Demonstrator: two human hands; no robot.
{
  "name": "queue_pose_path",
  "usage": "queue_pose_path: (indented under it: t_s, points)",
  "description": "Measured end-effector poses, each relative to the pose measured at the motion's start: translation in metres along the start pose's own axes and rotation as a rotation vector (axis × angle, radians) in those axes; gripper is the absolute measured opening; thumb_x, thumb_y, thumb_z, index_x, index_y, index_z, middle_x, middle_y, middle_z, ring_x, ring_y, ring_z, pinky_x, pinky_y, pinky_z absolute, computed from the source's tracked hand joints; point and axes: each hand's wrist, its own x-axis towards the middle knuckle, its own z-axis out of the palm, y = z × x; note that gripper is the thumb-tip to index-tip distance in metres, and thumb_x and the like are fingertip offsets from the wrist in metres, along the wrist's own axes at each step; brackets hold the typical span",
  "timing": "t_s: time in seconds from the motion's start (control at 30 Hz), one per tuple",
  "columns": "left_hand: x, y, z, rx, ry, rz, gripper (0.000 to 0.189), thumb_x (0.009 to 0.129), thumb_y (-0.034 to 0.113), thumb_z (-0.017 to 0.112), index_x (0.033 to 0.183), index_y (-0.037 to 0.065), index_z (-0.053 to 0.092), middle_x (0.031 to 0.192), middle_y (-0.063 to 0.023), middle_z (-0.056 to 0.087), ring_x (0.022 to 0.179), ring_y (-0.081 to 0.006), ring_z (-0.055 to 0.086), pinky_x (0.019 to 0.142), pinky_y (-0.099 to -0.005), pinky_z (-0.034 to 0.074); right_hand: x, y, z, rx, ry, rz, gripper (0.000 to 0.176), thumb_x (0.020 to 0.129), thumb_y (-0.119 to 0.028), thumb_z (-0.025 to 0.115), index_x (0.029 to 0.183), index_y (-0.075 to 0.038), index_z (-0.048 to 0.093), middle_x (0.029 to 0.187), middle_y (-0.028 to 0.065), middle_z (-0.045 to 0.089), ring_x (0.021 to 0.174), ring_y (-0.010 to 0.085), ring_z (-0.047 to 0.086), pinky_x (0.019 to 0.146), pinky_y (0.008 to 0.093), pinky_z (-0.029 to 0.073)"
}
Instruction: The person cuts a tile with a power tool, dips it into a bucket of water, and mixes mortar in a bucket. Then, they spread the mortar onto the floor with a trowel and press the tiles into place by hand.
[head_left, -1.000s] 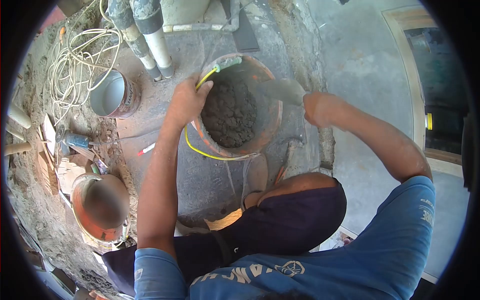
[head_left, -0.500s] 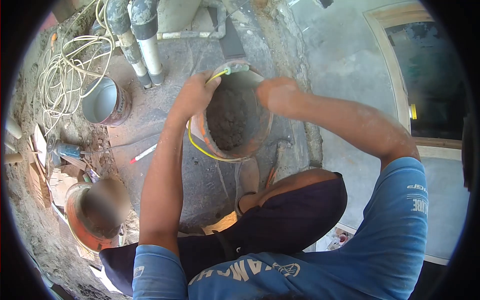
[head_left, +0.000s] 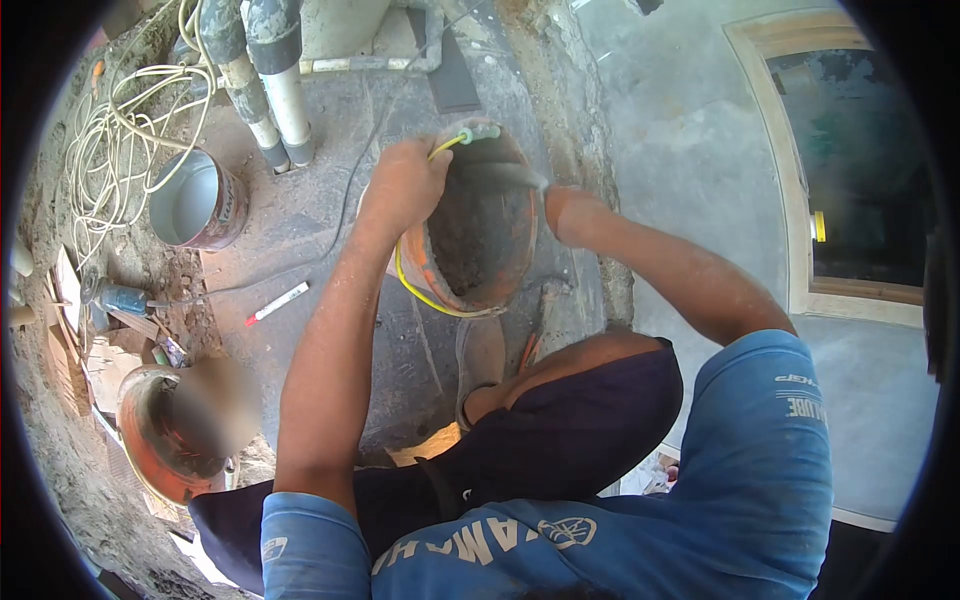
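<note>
An orange bucket [head_left: 527,255], crusted with grey and holding dull grey mortar [head_left: 470,235], stands tilted before me. My left hand [head_left: 405,188] is closed on its left rim, by the yellow wire handle [head_left: 415,290] with a pale green grip [head_left: 480,133]. My right hand [head_left: 572,214] is at the right rim, closed on a trowel; its grey, motion-smeared blade [head_left: 505,176] reaches over the bucket's mouth. The trowel's handle is hidden in my fist.
Left stand a paint pail [head_left: 226,215], coiled cream cable [head_left: 105,150] and a blue power tool [head_left: 122,298]. A marker [head_left: 278,304] lies on the dark floor. Upright pipes [head_left: 285,100] rise behind. Lower left is another orange bucket [head_left: 150,460], partly behind a blurred patch. A framed opening [head_left: 800,270] is right.
My right hand has moved right and down, drawing the trowel blade across the bucket's mouth. My left hand stays at the rim. The bucket looks more tilted, and the view has shifted slightly.
</note>
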Motion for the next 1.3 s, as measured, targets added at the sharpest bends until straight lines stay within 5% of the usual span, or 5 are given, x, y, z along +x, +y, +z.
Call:
queue_pose_path:
  t_s: [0.37,0.43,0.93,1.23,1.3]
  points:
    - [-0.015,0.003,0.002,0.01,-0.065,0.047,0.024,0.089,0.02,0.058,0.103,0.001,0.064,0.089,-0.0266,0.064,0.089,-0.0445,0.061,0.078,-0.048,0.047,0.024,0.026,-0.033,-0.743,-0.47,-0.368,0.019,0.078,-0.012,0.061,0.089,-0.001,0.07,0.089,0.0161,0.071,0.077,0.0319,0.069,0.068,0.0417,0.055]
    - [-0.022,0.005,0.006,0.019,-0.073,0.066,0.023,0.088,0.019,0.058,0.102,0.002,0.064,0.088,-0.0264,0.064,0.088,-0.0439,0.061,0.078,-0.0477,0.047,0.012,0.006,-0.013,-0.245,-0.651,-0.011,0.018,0.081,-0.012,0.057,0.081,0.003,0.066,0.081,0.0167,0.069,0.071,0.027,0.069,0.061,0.0378,0.054]
    - [-0.05,0.006,0.009,-0.17,0.07,0.02,0.032,0.089,0.015,0.064,0.117,-0.001,0.063,0.099,-0.0201,0.069,0.091,-0.0256,0.069,0.08,-0.0325,0.05,-0.052,-0.021,0.115,1.614,-1.708,0.165,0.008,0.089,-0.013,0.054,0.085,-0.011,0.048,0.065,-0.0032,0.046,0.049,0.0038,0.042,0.043,0.0194,0.036]
    - [-0.069,0.012,0.005,-0.04,0.183,-0.067,0.03,0.087,0.011,0.064,0.113,-0.004,0.063,0.095,-0.0253,0.067,0.09,-0.0385,0.067,0.076,-0.036,0.052,-0.07,-0.01,0.08,1.542,-1.569,0.04,0.014,0.088,-0.016,0.056,0.076,-0.01,0.051,0.063,-0.0042,0.048,0.048,0.0037,0.045,0.042,0.0227,0.04]
    - [-0.075,0.015,0.006,0.022,0.102,-0.055,0.031,0.09,0.013,0.062,0.116,-0.004,0.062,0.095,-0.0232,0.068,0.088,-0.0255,0.069,0.078,-0.0322,0.05,-0.073,-0.013,0.076,1.39,-1.46,-0.016,0.014,0.087,-0.016,0.057,0.075,-0.009,0.053,0.063,-0.0024,0.05,0.049,0.0066,0.048,0.042,0.0255,0.042]
